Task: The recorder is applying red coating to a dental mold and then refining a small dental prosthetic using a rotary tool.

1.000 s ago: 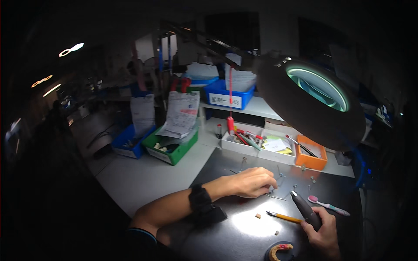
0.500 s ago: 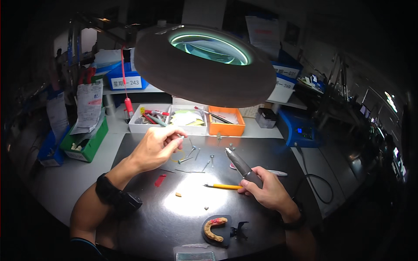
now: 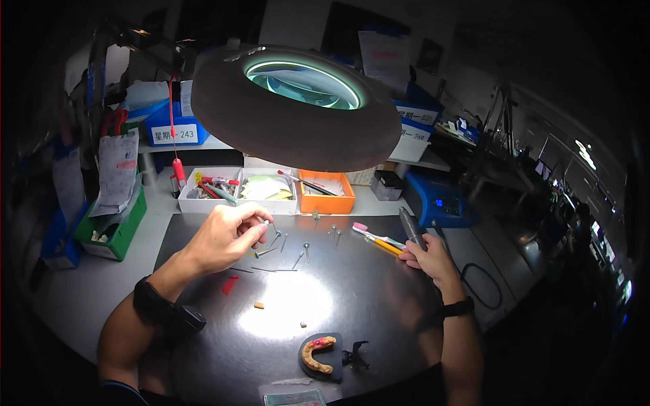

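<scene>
My left hand (image 3: 230, 237) hovers over the far left of the dark work mat, thumb and fingers pinched together. A tiny pale bit shows at the fingertips, too small to name. Close beside it lie several rotary burs (image 3: 307, 252). My right hand (image 3: 431, 259), at the mat's right, is wrapped round a dark grey handpiece (image 3: 410, 227), pointing away from me. By its fingers lie a yellow pencil (image 3: 387, 246) and a toothbrush (image 3: 369, 231) with a pink head. Near me sits a tan dental arch model (image 3: 313, 355) with a pink-red patch, on a dark base.
A lit ring magnifier (image 3: 298, 128) hangs over the far edge. Behind the mat stand white bins (image 3: 271, 205), an orange bin (image 3: 327, 204) and a blue control box (image 3: 440, 199). Red scrap (image 3: 230, 285), a tan piece (image 3: 258, 306) and a smaller bit (image 3: 303, 325) lie mid-mat.
My right hand has moved away and to the right with the handpiece, its tip swung rightward. The pencil and toothbrush now lie farther off, side by side. My left hand keeps its pinch.
</scene>
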The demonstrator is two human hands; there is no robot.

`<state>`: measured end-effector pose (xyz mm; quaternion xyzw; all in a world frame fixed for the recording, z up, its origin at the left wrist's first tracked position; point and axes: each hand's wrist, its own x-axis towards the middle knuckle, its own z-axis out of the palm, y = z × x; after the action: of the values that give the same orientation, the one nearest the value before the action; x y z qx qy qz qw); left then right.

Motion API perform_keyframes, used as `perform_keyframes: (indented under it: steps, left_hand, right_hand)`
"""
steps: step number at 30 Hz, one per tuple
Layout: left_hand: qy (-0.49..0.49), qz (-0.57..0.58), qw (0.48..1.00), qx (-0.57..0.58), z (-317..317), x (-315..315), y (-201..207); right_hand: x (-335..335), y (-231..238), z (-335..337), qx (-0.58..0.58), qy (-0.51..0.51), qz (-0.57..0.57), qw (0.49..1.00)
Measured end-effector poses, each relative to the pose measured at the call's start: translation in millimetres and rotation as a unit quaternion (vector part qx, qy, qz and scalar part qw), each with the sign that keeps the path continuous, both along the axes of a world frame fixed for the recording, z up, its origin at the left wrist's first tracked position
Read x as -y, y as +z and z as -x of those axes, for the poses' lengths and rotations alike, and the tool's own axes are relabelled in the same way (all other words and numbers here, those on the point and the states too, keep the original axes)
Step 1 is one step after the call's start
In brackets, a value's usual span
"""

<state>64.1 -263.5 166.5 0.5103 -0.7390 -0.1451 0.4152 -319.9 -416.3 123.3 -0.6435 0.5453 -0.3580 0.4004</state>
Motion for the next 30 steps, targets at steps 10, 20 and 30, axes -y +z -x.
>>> perform_keyframes:
  steps: [10,20,30]
  left_hand:
    - [-0.073,-0.1,0.926,-0.356,25,8,-26]
    - [-0.078,-0.134,0.862,-0.483,40,-1,-27]
    - [-0.111,-0.114,0.865,-0.476,39,1,-30]
  right_hand:
    - [-26,1,-48,-0.067,0.099,0.224,0.967]
    - [-111,10,-92,-0.054,0.263,0.237,0.934]
    - [-110,7,-90,-0.035,0.265,0.208,0.941]
